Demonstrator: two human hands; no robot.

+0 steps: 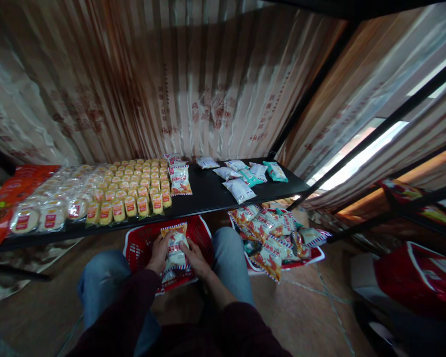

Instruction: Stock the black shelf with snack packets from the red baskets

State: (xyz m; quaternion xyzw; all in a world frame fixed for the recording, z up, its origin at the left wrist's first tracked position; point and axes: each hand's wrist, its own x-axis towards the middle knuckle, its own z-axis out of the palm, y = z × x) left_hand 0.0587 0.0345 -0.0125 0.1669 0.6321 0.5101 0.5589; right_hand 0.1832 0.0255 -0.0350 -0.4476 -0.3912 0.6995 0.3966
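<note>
Between my knees, a white and orange snack bag is held upright over a red plastic basket. My left hand grips the bag's left side. My right hand grips its right side, thumb across the front. Under the bag, part of another package shows in the basket, too covered to name. Similar snack bags stand on the black shelf just above, beside rows of small yellow wrapped cakes.
White and green bags lie on the shelf's right part. A second basket, heaped with snack bags, stands by my right knee. Orange packaging lies at far left. Black posts and printed curtains surround the shelf.
</note>
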